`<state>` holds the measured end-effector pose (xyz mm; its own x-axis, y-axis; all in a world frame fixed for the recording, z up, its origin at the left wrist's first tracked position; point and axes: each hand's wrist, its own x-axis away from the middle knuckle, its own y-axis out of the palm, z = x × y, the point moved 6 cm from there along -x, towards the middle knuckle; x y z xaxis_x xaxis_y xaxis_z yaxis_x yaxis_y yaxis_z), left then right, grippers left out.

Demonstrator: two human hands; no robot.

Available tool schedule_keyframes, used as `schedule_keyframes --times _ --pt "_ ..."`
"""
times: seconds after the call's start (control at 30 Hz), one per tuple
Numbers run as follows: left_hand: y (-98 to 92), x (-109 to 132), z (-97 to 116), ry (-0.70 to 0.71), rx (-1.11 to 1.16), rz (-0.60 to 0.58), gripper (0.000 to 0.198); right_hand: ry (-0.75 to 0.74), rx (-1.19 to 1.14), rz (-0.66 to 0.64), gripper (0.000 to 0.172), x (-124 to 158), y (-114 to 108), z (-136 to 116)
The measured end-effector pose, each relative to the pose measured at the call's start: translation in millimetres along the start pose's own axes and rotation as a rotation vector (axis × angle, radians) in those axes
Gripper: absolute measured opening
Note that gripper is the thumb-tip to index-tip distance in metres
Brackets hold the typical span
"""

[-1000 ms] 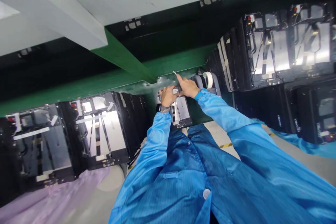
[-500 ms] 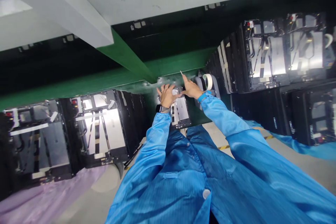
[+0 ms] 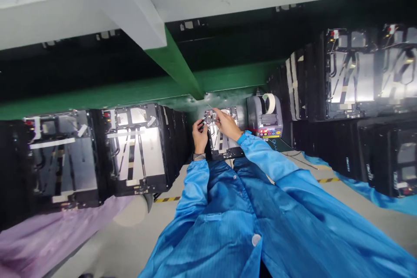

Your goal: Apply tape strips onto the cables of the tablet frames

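An open electronic unit point(image 3: 224, 142) with a silvery panel and black frame lies on the green bench in front of me. My left hand point(image 3: 200, 139) is at its left edge, fingers curled around a small dark part that I cannot make out. Over the unit's upper part, my right hand point(image 3: 229, 125) is closed in a pinch. A thin pale stick point(image 3: 211, 107) pokes out past its fingertips; its kind is too small to tell. The right fingers cover part of the unit's top section.
A grey tape dispenser point(image 3: 264, 117) with a cream tape roll point(image 3: 269, 103) stands right of the unit. Stacked black units point(image 3: 137, 152) line the left, and more units point(image 3: 352, 74) the right. A green post point(image 3: 182, 71) rises behind. A lilac sleeve point(image 3: 65, 226) shows lower left.
My left hand has gone from spread over the unit to curled at its left edge. My right hand has moved left over the unit. The view has shifted, uncovering the tape dispenser.
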<state>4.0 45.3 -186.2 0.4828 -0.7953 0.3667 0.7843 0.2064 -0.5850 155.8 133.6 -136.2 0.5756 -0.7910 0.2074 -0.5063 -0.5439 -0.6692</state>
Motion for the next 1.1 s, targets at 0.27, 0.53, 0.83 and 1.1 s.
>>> schedule_keyframes --times 0.27,0.53,0.83,1.1 --pt "14.2 -10 -17 -0.019 0.483 0.057 0.034 -0.019 0.088 -0.086 0.076 -30 1 -5" --pt "23.8 -21 -14 -0.047 0.497 0.082 0.030 -0.032 0.157 -0.222 0.080 -49 -2 -9" --pt "22.8 -24 -13 -0.071 0.497 0.047 0.028 -0.202 0.133 -0.124 0.078 -41 0 -22" --pt "24.5 -24 -14 -0.045 0.505 0.070 0.030 -0.121 -0.084 -0.032 0.070 -34 -2 -7"
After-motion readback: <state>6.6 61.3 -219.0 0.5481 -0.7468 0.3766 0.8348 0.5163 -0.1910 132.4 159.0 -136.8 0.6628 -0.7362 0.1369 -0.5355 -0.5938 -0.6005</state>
